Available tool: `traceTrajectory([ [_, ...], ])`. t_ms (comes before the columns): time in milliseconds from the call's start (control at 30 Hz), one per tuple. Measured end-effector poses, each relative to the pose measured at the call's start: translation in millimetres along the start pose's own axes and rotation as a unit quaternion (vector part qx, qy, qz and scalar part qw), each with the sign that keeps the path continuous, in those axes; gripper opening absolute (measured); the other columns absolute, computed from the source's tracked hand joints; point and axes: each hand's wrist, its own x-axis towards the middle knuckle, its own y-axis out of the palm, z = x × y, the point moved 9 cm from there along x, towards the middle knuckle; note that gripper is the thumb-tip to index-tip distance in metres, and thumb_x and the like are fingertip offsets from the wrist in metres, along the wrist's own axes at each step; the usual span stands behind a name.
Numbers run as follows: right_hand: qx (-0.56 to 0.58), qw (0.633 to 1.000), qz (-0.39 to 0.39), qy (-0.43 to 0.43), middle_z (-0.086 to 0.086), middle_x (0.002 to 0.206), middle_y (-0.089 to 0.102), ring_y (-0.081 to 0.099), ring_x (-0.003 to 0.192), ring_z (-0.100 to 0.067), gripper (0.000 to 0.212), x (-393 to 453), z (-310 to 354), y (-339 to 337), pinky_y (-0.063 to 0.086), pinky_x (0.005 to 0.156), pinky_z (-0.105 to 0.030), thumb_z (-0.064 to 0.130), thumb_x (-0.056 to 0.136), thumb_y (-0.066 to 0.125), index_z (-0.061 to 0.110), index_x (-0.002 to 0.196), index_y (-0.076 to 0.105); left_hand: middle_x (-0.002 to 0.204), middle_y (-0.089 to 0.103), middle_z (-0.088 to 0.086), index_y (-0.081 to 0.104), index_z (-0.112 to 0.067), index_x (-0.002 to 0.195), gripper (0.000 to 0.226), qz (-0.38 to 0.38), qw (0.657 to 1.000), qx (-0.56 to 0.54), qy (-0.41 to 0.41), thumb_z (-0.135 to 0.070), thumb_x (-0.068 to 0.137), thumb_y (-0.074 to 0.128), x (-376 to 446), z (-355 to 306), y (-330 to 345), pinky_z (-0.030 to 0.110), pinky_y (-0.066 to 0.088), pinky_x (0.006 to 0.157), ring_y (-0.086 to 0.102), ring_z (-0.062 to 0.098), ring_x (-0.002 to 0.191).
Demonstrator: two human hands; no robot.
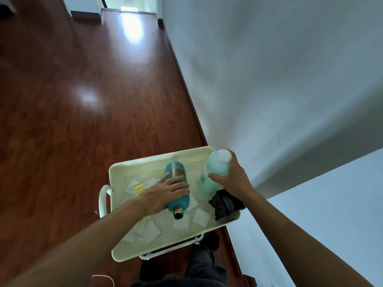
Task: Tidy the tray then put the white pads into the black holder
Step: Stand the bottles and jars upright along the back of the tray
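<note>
A cream perforated tray [145,243] tops a small cart. A teal bottle [176,170] with a gold neck lies on its side in the middle of the tray, and my left hand [163,193] rests over it with fingers wrapped around its body. My right hand [232,177] grips a pale green bottle [215,168] with a white cap, tilted at the tray's right side. Several white square pads lie loose on the tray, among them pad [200,217], pad [181,222] and pad [150,232]. The black holder [224,204] sits at the tray's right edge, under my right wrist.
Small clear packets with yellow contents [137,188] lie at the tray's left side, more near my left forearm. The cart stands against a white wall [269,79] on a dark wooden floor [62,121]. My legs [203,264] are just below the cart.
</note>
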Motion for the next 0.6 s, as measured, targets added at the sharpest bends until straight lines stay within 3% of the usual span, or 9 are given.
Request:
traceTrajectory([
  [100, 0.000, 1.000, 0.000, 0.001, 0.017, 0.117, 0.055, 0.056, 0.101, -0.017, 0.085, -1.3, -0.6, 0.5, 0.048, 0.082, -0.036, 0.040, 0.070, 0.085, 0.043, 0.134, 0.030, 0.148, 0.050, -0.002, 0.043, -0.026, 0.144, 0.087, -0.092, 0.986, -0.124, -0.071, -0.019, 0.071, 0.089, -0.5, 17.0, -27.4, 0.038, 0.038, 0.112, 0.042, 0.022, 0.141],
  [167, 0.000, 1.000, 0.001, 0.003, 0.016, 0.117, 0.055, 0.057, 0.101, -0.018, 0.086, -2.1, 0.3, 1.0, 0.047, 0.081, -0.035, 0.040, 0.070, 0.085, 0.043, 0.134, 0.029, 0.145, 0.052, -0.003, 0.041, -0.029, 0.143, 0.093, -0.120, 0.963, -0.191, -0.144, -0.016, 0.065, 0.091, -3.0, 31.1, -31.9, 0.034, 0.046, 0.103, 0.052, 0.021, 0.130],
  [300, 0.003, 1.000, 0.003, 0.003, 0.014, 0.120, 0.056, 0.058, 0.104, -0.020, 0.086, -4.1, 2.0, 0.8, 0.050, 0.084, -0.038, 0.039, 0.072, 0.085, 0.042, 0.136, 0.029, 0.122, 0.059, -0.020, 0.041, -0.047, 0.131, 0.094, -0.149, 0.898, -0.308, -0.276, -0.028, 0.055, 0.093, -6.2, 58.4, -32.8, 0.024, 0.050, 0.082, 0.061, 0.009, 0.104],
  [433, 0.014, 1.000, 0.015, -0.004, 0.012, 0.126, 0.056, 0.058, 0.108, -0.020, 0.085, -6.8, 5.1, 1.7, 0.052, 0.086, -0.039, 0.038, 0.075, 0.084, 0.043, 0.138, 0.027, 0.111, 0.063, -0.020, 0.043, -0.053, 0.123, 0.089, -0.157, 0.845, -0.384, -0.336, -0.042, 0.048, 0.090, -4.8, 72.6, -30.0, 0.033, 0.059, 0.080, 0.063, 0.007, 0.100],
  [600, 0.017, 1.000, 0.021, 0.002, 0.015, 0.133, 0.053, 0.057, 0.114, -0.021, 0.092, -12.3, 4.8, 1.6, 0.052, 0.092, -0.042, 0.043, 0.076, 0.083, 0.046, 0.144, 0.022, 0.117, 0.062, -0.016, 0.042, -0.053, 0.126, 0.092, -0.133, 0.839, -0.398, -0.346, -0.044, 0.050, 0.092, 9.6, 72.2, -27.7, 0.041, 0.059, 0.088, 0.060, 0.013, 0.110],
])
